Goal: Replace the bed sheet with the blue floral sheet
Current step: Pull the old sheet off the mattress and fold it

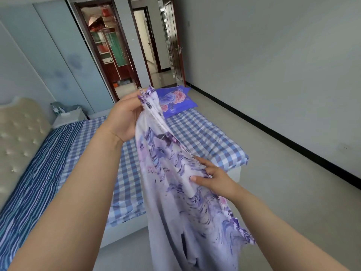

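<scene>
The left hand [125, 118] was raised at arm's length, its fingers curled round a gathered top edge of the floral sheet [175, 192], pinching the bunched hem so that the cloth hung down from it in a long fall. Held high like that, the sheet could drop free and show its edges, which looked like the reason for the lift. The right hand [213, 177] was lower and to the right, thumb on the near face of the cloth and fingers laid along a fold, seemingly running down the edge to find a corner. Whether those fingers truly gripped the fold or only rested against it could not be told for sure, though thumb and fingers appeared to pinch it between them.

The sheet was therefore wholly in the hands, in the air beside the bed [237, 169], its lower part hanging out of view at the bottom of the frame. None of it lay on the mattress.

Beyond the cloth, a checked sheet [205, 137] covered the near half of the bed, with a striped cover [39, 173] on the half toward the padded headboard [19, 124]. A blue pillow [175, 102] with pink flowers sat at the far end. So the old bedding appeared to be in place, and the swap not yet begun; the step in hand was probably sorting out the new sheet. A nightstand [68, 117] stood by the headboard, and an open door [177, 45] led out past the bed.
</scene>
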{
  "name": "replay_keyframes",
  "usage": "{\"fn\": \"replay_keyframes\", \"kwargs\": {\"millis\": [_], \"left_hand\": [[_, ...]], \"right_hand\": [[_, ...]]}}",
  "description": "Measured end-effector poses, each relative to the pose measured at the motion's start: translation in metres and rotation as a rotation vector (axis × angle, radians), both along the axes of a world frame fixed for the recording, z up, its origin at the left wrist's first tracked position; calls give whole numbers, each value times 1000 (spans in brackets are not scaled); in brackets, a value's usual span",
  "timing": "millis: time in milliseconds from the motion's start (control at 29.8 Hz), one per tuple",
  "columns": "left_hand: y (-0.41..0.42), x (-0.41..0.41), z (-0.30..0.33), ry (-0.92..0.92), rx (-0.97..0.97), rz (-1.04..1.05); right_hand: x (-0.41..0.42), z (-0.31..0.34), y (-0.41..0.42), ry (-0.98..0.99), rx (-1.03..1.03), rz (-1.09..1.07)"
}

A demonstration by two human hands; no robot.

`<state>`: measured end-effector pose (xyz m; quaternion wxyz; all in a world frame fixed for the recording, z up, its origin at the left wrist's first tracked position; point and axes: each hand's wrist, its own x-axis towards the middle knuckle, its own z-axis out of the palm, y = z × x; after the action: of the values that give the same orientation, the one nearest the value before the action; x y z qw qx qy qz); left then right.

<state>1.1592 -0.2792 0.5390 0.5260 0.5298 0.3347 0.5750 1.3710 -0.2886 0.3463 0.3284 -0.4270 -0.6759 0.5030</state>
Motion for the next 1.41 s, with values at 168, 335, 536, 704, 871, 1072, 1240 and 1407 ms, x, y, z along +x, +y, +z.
{"fn": "replay_keyframes", "kwargs": {"millis": [168,335,536,704,871,1072,1240,1407], "left_hand": [[3,-9,11,-1,-98,-115],[3,-6,25,55,-122,-47],[3,-1,32,299,32,-130],[9,10,31,430,160,-86],[17,11,37,463,303,140],[28,7,50,377,351,345],[38,-2,49,341,360,405],[37,4,39,269,311,247]], "right_hand": [[-20,51,-20,209,-166,220],[-38,84,-20,279,-73,247],[-44,99,-13,372,132,203],[-46,123,-15,431,264,100],[-44,121,-20,275,312,94],[-28,64,-4,-155,75,102],[-4,-15,10,-464,-189,233],[-6,-26,-9,-271,-337,177]]}}
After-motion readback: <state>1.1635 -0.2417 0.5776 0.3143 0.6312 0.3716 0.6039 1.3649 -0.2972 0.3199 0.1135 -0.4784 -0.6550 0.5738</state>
